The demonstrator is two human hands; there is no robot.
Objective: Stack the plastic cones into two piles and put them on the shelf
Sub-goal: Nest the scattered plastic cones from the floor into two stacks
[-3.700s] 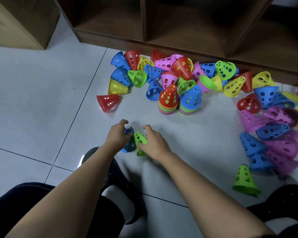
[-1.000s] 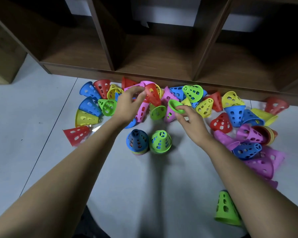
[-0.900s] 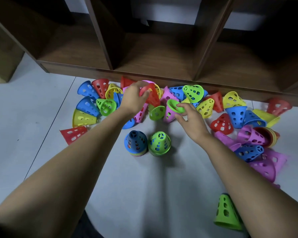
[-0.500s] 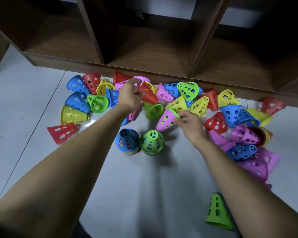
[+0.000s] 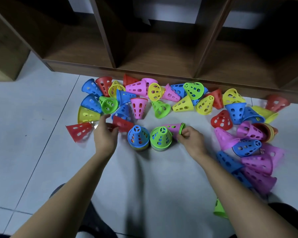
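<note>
Two upright piles of perforated plastic cones stand side by side on the floor: one topped blue (image 5: 138,136), one topped green (image 5: 160,138). My left hand (image 5: 105,134) grips a red cone (image 5: 122,124) lying on its side just left of the blue-topped pile. My right hand (image 5: 190,140) holds a pink cone (image 5: 173,128) by its rim, with a green rim nested at its base, just right of the green-topped pile. Many loose cones in red, blue, yellow, green and pink lie scattered behind and to the right.
A brown wooden shelf (image 5: 155,73) with open compartments runs along the back, its base edge right behind the cones. A lone green cone (image 5: 219,210) stands near my right forearm. A loose red cone (image 5: 79,131) lies at the left. Tiled floor (image 5: 33,152) lies to the left.
Both hands have pulled back from the scattered heap toward the two piles, the left carrying a red cone, the right carrying a pink cone with a green one nested.
</note>
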